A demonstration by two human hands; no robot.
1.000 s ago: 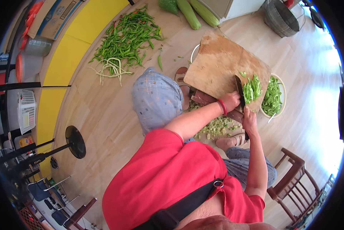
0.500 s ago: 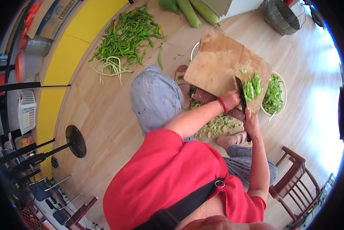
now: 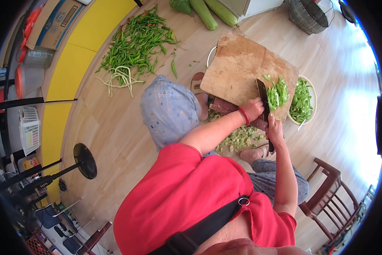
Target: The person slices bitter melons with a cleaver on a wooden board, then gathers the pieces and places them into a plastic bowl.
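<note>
Wooden board [image 3: 242,68] partly hidden by left hand [image 3: 254,108].

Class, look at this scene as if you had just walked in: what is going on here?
A person in a red shirt bends over a wooden cutting board on the floor. The right hand grips a dark knife beside a small bunch of green vegetables, which the left hand steadies. A bowl of cut greens sits at the board's edge, and a pile of whole green peppers lies on the floor farther off.
</note>
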